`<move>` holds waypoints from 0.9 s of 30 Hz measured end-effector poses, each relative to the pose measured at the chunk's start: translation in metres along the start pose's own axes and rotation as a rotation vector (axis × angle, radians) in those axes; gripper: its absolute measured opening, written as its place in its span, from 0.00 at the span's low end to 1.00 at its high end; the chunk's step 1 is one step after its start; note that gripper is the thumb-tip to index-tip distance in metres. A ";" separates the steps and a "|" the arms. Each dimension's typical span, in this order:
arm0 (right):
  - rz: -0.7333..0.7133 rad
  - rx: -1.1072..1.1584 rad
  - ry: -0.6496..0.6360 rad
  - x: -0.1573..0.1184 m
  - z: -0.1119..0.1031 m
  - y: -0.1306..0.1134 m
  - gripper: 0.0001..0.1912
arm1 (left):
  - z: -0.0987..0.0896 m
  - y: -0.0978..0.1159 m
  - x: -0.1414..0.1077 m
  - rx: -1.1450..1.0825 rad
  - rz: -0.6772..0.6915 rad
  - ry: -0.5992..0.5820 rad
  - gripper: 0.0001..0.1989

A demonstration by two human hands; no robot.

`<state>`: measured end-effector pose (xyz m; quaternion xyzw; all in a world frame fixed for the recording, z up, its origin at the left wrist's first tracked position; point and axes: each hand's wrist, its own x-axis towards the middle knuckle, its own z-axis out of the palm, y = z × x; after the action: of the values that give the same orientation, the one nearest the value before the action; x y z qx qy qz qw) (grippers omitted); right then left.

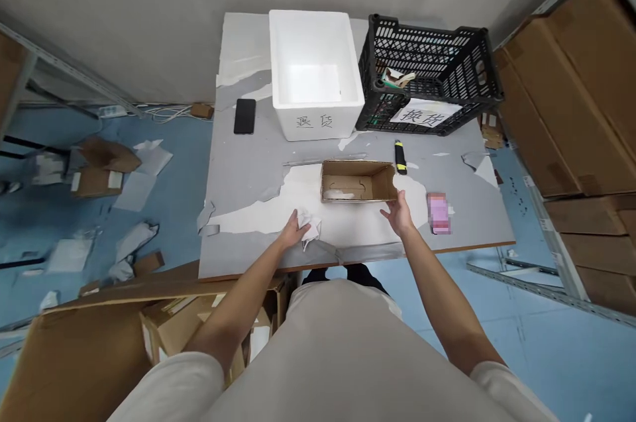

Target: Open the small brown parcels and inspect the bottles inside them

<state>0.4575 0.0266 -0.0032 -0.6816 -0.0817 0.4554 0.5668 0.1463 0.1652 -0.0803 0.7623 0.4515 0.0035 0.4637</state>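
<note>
A small open cardboard box [358, 193] sits on the worn grey and white table. Its inside is bare brown board, with a whitish patch at the bottom left. My right hand [398, 215] is at the box's front right corner, fingers apart and thumb stretched left; its fingertips seem to touch the corner. To the left of the box, my left hand [292, 231] is closed on a crumpled white wad [311, 226], which looks like thin paper or plastic. The wad rests low over the table top.
Behind the box stand a white foam bin [318, 124] and a black plastic crate [432, 87] holding a few items. A phone [244, 116], a black and yellow cutter [400, 157] and a pink pack [439, 213] lie around. A large carton [94, 342] stands front left.
</note>
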 end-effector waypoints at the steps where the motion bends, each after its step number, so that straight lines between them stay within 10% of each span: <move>1: 0.003 -0.011 0.008 -0.002 0.002 0.001 0.34 | 0.009 0.007 0.005 -0.013 -0.013 -0.026 0.15; 6: -0.029 -0.032 0.036 -0.006 0.017 -0.003 0.34 | 0.032 0.036 0.014 -0.075 -0.090 0.046 0.06; 11: -0.050 0.064 0.025 -0.013 0.021 -0.011 0.28 | -0.002 0.055 0.009 -0.254 -0.158 0.292 0.17; 16: -0.044 0.124 0.014 -0.038 0.003 -0.019 0.22 | -0.019 0.088 -0.010 -0.840 -0.289 0.100 0.20; 22: -0.262 -0.031 0.193 -0.144 -0.121 -0.029 0.19 | 0.027 0.167 -0.074 -0.944 -0.227 -0.182 0.26; 27: -0.205 -0.035 0.496 -0.263 -0.275 -0.013 0.27 | 0.145 0.253 -0.099 -0.915 -0.125 -0.670 0.26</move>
<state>0.5087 -0.3258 0.1313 -0.7703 -0.0169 0.2131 0.6008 0.3228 -0.0458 0.0580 0.4152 0.2765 -0.0704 0.8638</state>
